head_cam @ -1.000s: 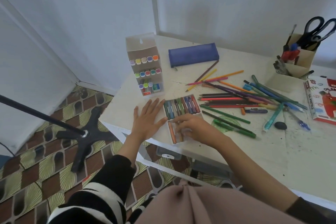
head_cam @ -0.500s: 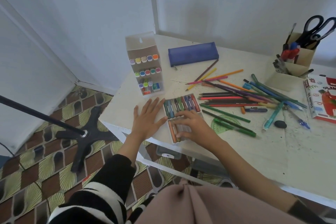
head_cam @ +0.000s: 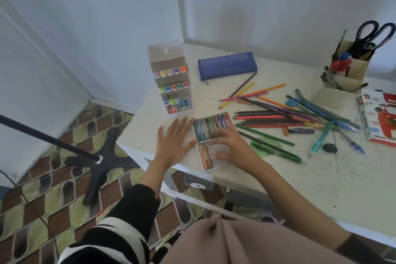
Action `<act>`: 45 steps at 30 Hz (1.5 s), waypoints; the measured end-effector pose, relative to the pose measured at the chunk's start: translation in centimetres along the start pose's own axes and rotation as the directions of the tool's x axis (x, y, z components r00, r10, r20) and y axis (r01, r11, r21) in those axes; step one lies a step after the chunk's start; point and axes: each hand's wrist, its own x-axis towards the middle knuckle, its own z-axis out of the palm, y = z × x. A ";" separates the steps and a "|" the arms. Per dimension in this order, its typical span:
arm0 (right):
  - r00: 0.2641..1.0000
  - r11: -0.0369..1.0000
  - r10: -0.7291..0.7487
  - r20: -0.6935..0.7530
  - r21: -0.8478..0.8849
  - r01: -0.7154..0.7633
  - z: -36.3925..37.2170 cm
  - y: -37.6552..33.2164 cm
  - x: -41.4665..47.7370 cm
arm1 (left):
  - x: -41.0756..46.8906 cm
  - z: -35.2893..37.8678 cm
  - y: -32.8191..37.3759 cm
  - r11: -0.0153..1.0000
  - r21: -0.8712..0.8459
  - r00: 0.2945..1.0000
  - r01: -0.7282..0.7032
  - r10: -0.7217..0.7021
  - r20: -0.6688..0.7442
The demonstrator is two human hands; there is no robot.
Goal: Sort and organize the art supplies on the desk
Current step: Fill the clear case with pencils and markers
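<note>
A clear plastic tray of oil pastels [head_cam: 211,143] lies near the desk's front-left edge. Its far row is full of coloured sticks, and its near row holds two orange ones at the left. My left hand [head_cam: 173,143] lies flat on the desk, its thumb against the tray's left side. My right hand [head_cam: 230,146] rests over the tray's near row, fingers bent onto the sticks and the empty slots. Loose coloured pencils and pens [head_cam: 278,118] are scattered to the right.
A clear marker box [head_cam: 171,83] stands behind my left hand, with a blue pencil case [head_cam: 227,65] beyond. A cardboard organiser with scissors [head_cam: 347,70], an oil pastel box [head_cam: 379,115] and a black eraser [head_cam: 329,148] sit at the right. A black stand [head_cam: 96,156] stands on the floor at the left.
My right hand has shifted a little farther onto the tray, its fingers now reaching the far row. My left hand has stayed flat beside the tray.
</note>
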 end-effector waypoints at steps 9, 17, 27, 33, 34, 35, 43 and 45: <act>0.919 0.960 0.260 -0.297 -0.021 -0.279 -4.7 4.7 -1.7 | 0.1 0.4 0.0 1.000 0.004 1.000 -0.001 0.001 -0.025; 0.707 0.808 0.467 -0.532 -0.069 -0.585 -8.7 10.7 -7.3 | 0.0 0.5 0.2 1.000 0.017 0.999 0.003 -0.002 -0.052; 0.717 0.771 0.494 -0.491 -0.134 -0.623 -9.1 11.1 -8.0 | -0.2 0.2 0.4 1.000 0.008 0.998 0.000 0.000 -0.063; 0.706 0.759 0.479 -0.522 -0.159 -0.632 -9.5 10.9 -7.7 | -0.2 0.2 0.4 1.000 -0.002 0.998 -0.005 0.005 -0.067; 0.711 0.762 0.470 -0.523 -0.167 -0.626 -9.5 10.7 -7.7 | -0.2 0.2 0.5 1.000 -0.005 0.998 -0.005 0.005 -0.068; 0.719 0.766 0.460 -0.520 -0.177 -0.618 -9.5 10.6 -7.8 | -0.2 0.2 0.5 1.000 -0.005 0.998 -0.006 0.005 -0.068; 0.731 0.714 0.492 -0.473 -0.261 -0.650 -9.0 10.5 -8.3 | -0.4 0.1 0.5 1.000 0.008 0.998 0.000 0.001 -0.055; 0.721 0.712 0.485 -0.495 -0.256 -0.654 -8.8 10.5 -8.4 | -0.4 0.1 0.5 1.000 0.009 0.999 0.000 0.001 -0.054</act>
